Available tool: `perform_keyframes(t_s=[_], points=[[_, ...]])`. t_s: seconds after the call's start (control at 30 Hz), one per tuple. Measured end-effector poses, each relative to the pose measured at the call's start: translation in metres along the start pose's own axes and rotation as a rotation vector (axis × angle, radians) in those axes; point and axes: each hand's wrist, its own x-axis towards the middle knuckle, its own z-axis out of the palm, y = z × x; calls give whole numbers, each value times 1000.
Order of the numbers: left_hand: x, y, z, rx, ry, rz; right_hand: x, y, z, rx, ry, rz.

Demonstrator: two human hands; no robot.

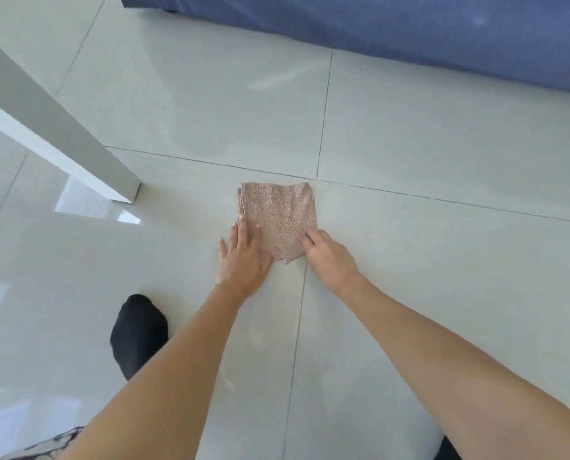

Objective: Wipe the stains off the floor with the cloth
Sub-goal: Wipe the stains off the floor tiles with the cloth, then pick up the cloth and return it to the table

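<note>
From the head camera, a folded pinkish-beige cloth (278, 219) lies flat on the glossy white tiled floor (443, 277), just near of a grout crossing. The left hand (243, 257) rests on its near left edge, fingers (243, 229) extended and slightly spread. The right hand (326, 255) presses its near right corner with fingers curled. A black-socked foot (139, 333) stands near left; a white furniture leg (61, 141) far left.

Table leg (77, 141): white, square-sided, slanting down from the upper left, its foot standing on the tiles.
Blue fabric (393, 28): draped across the top right, its lower edge meeting the tiles.
Black sock (137, 333): on a foot at the lower left, toe pointing up the view.
Patterned cloth (51, 446): black-and-white, barely showing at the bottom left corner.
</note>
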Motion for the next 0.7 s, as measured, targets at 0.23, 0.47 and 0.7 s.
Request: perform_keyframes(t_s=[0.23, 0.47, 0.7], points=[[11, 6, 2, 270, 7, 56, 8, -5, -13, 120, 62, 134], [21, 9, -16, 294, 67, 62, -2, -1, -26, 36, 174, 53], [0, 1, -35, 443, -29, 141, -33, -7, -20, 42, -3, 61]])
